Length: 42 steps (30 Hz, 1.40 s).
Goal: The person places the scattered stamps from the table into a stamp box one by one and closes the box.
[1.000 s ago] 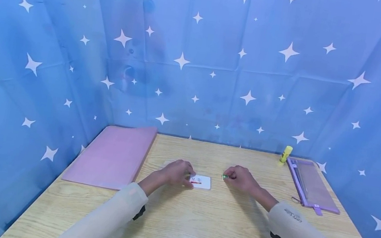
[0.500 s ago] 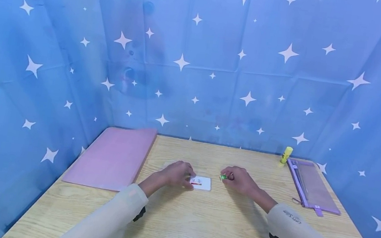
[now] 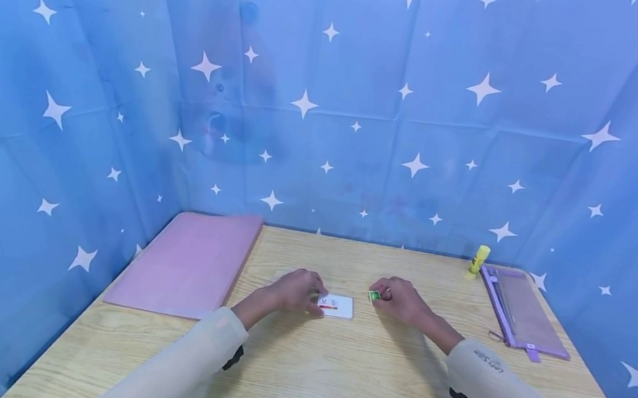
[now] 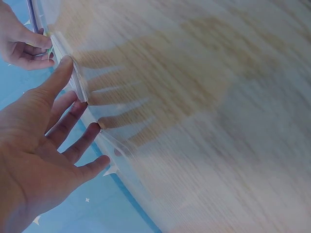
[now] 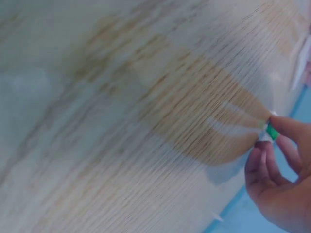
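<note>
Green-faced and small, the square piece (image 3: 374, 296) sits pinched at the fingertips of your right grip (image 3: 402, 300), apart from the white rectangular item (image 3: 343, 307), whose left end your left grip (image 3: 295, 289) pinches.

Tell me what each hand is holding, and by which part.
The left hand holds the white printed card by its left end; the right hand pinches the small green-and-white square by its right side.
</note>
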Available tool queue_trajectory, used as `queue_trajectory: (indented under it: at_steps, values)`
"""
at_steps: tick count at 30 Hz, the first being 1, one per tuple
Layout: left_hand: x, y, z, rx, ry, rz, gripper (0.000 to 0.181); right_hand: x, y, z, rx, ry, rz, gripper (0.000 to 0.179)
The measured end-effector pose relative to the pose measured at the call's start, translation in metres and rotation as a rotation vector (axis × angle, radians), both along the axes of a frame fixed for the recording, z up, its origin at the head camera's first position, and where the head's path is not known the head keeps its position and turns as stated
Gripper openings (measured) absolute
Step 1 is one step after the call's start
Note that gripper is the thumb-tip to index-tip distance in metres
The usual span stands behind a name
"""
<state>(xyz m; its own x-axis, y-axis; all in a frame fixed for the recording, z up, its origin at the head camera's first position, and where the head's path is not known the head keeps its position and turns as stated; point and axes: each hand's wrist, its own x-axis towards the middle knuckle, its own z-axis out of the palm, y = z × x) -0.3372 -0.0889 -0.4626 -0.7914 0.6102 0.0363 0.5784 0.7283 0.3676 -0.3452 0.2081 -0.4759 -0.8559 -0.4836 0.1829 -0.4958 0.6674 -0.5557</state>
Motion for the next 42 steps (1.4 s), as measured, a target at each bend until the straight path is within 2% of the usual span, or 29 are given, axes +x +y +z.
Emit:
queue_trajectory:
  at_steps: [8, 14, 27, 39, 42]
  values:
    - [0.000, 0.000, -0.001, 0.009, 0.002, 0.001, 0.047, -0.001, -0.001, -0.001, 0.016, 0.010, -0.047, 0.019]
    - [0.001, 0.001, -0.001, -0.011, 0.014, -0.003, 0.048, -0.001, -0.001, -0.002, 0.013, 0.038, -0.020, 0.017]
    - [0.002, 0.001, -0.002, -0.009, 0.014, 0.005, 0.048, -0.004, -0.002, -0.003, -0.048, 0.025, 0.004, 0.013]
    - [0.002, 0.002, 0.001, -0.009, 0.014, -0.001, 0.048, -0.002, -0.014, 0.011, -0.070, 0.024, 0.073, 0.013]
    - [0.001, 0.002, 0.001, -0.013, 0.017, 0.001, 0.048, 0.000, -0.019, 0.014, -0.088, 0.000, 0.085, 0.014]
